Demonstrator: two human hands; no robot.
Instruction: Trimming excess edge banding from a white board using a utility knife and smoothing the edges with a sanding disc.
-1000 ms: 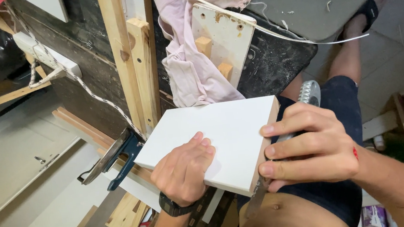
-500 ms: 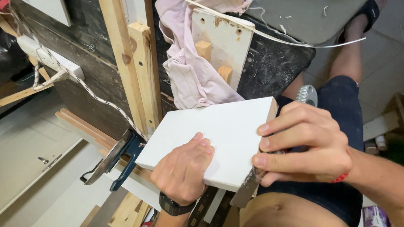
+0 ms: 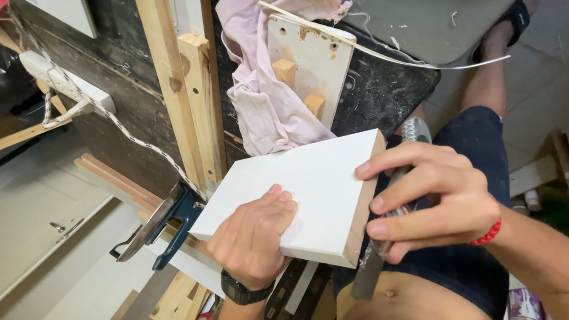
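Working: a person's two bare hands trim a white panel (image 3: pixel 301 193) held over their lap, seen from above.
Left hand: the left hand (image 3: pixel 250 236) lies on the panel's white face with its fingers (image 3: pixel 280 202) curled and pressed down, pinning the board rather than wrapped round anything; a dark watch (image 3: pixel 245 289) sits on the wrist.
Right hand: the right hand (image 3: pixel 430 194) is clenched round a metal cutting tool (image 3: pixel 371 270), its fingers reaching over the panel's right edge; a red string bracelet (image 3: pixel 488 234) is at the wrist.
Tool: its grey blade end points down past the panel's near corner, its ridged knob shows above the hand; it runs along the bare brown edge (image 3: pixel 361 201).
Panel: flat, slightly tilted, resting above the dark shorts (image 3: pixel 479 162), just in front of the black worktop (image 3: pixel 375 92).
Progress: judging by the fine shavings clinging near the lower corner of the edge, some trimming there looks done; the brown edge is uncovered where visible, and how much remains I cannot tell.
Around: a pink cloth (image 3: pixel 264 92) and a small white board with wooden blocks (image 3: pixel 310 60) lie on the worktop; a blue clamp (image 3: pixel 172 223) grips a wooden upright (image 3: pixel 183 86); a white power strip (image 3: pixel 65 80) lies at the left.
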